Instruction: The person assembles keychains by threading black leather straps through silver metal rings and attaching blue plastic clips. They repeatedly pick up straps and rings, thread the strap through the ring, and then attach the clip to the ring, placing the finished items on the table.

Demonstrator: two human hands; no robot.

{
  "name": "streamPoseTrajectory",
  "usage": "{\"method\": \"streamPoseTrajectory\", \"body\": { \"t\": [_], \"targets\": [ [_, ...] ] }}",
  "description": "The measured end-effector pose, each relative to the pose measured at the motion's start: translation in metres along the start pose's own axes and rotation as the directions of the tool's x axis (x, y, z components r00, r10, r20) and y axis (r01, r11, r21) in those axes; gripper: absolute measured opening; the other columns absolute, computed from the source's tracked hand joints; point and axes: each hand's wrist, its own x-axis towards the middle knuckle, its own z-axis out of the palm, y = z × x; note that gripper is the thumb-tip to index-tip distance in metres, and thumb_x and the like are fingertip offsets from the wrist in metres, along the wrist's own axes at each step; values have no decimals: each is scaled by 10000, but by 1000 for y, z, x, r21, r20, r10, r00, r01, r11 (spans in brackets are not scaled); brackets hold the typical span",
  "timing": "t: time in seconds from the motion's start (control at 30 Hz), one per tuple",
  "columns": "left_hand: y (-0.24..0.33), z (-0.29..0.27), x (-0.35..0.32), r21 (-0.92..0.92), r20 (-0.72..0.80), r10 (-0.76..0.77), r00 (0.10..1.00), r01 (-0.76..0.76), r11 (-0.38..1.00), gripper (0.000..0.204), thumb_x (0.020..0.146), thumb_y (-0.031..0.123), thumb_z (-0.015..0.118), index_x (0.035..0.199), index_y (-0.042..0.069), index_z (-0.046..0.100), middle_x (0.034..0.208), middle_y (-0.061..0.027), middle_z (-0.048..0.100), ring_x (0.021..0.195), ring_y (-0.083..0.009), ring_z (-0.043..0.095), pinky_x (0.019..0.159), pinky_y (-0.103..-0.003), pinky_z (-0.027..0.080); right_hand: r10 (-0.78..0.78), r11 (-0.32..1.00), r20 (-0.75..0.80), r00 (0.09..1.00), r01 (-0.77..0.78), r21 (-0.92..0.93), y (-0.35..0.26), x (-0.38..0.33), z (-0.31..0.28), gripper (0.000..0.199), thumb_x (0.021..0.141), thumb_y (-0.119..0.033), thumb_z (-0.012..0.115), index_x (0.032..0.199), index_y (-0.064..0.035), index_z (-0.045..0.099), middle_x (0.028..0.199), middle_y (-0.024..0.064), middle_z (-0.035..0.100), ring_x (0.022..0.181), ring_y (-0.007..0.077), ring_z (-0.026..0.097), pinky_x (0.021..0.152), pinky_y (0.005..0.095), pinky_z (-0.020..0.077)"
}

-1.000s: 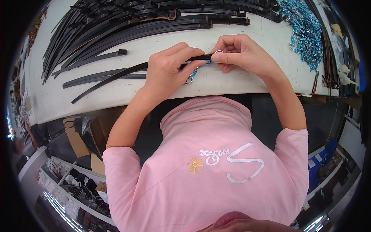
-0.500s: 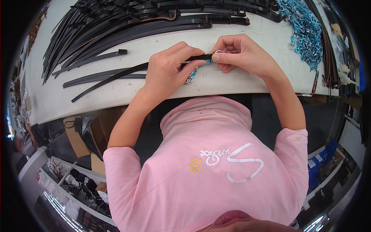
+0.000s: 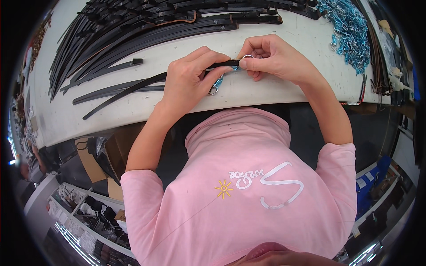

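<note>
With the left hand [image 3: 188, 74] pinching the black strap [image 3: 227, 64] and the right hand [image 3: 270, 60] pinching its end by the shiny ring [image 3: 247, 56], over the white table [image 3: 266, 94], it seems best to hold the strap flat so it does not twist.

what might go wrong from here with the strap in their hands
The black strap is pinched between fingers and thumbs of the left hand and right hand; it might slip if either loosens. The blue chain below the left hand might snag. The strap's long tail crosses loose straps and could drag them.
</note>
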Motion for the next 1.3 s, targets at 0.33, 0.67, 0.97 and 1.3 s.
{"method": "streamPoseTrajectory", "body": {
  "t": [0.33, 0.67, 0.97, 1.3],
  "targets": [
    [2, -2, 0, -14, 27, -20, 999, 20, 1000, 197, 826, 57, 780, 1012, 13, 734, 782, -40, 631, 614, -91, 538, 540, -228, 432, -13, 1000, -2, 1000, 13, -7, 1, 1, 1, 224, 893, -239, 717, 933, -21, 683, 772, 15, 636, 707, 87, 616, 652, 231, 532],
    [1, -1, -1, -10, 8, 1, 1000, -1, 1000, 208, 821, 66, 789, 1018, 26, 739, 775, -32, 634, 592, -76, 522, 517, -225, 411, -16, 1000, 47, 999, 16, 15, 5, 3, -6, 251, 906, -271, 736, 943, -25, 700, 769, 21, 649, 708, 87, 629, 646, 227, 535],
    [-2, 0, -2, -33, -17, 53, 998, -54, 998, 212, 807, 60, 797, 1007, 24, 737, 774, -40, 642, 571, -85, 537, 508, -230, 421, -24, 1000, 79, 997, 22, 21, 6, 4, -8, 253, 899, -274, 752, 939, -30, 701, 773, 12, 651, 709, 82, 629, 644, 224, 534],
    [-5, 1, -3, -9, -27, 107, 994, -107, 994, 145, 815, 144, 784, 927, 72, 726, 764, -33, 639, 589, -187, 593, 538, -298, 475, -20, 999, 98, 995, 16, 34, 5, 2, -8, 238, 893, -263, 762, 923, -36, 695, 785, 1, 657, 710, 71, 627, 652, 214, 525]
  ]
}}
